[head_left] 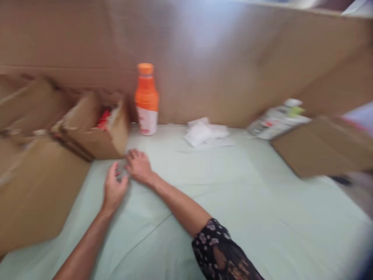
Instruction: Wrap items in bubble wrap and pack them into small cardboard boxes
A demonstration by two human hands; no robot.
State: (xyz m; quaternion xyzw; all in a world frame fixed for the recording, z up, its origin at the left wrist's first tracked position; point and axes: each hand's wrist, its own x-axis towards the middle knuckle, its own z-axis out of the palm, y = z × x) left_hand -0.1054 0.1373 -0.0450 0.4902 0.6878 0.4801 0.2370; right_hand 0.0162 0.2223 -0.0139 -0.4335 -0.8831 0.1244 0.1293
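Note:
My left hand (115, 189) rests on the pale green cloth (247, 210), its thumb and fingers curved apart. Close beside it, my right hand (138, 166) lies palm down with fingers spread loosely toward the small cardboard box (87, 144). Between the two hands is a small greyish patch, too blurred to name. Just behind them the box stands with its top uncovered, and something red (103, 119) shows inside. An orange bottle (146, 99) with a white lower part stands upright beyond my right hand.
Larger cardboard boxes (37, 194) fill the left side. Crumpled white tissues (204, 132) lie at the back middle. At the back right are a whitish plastic packet (274, 120) and a cardboard flap (314, 147). A tall cardboard wall (218, 66) bounds the back.

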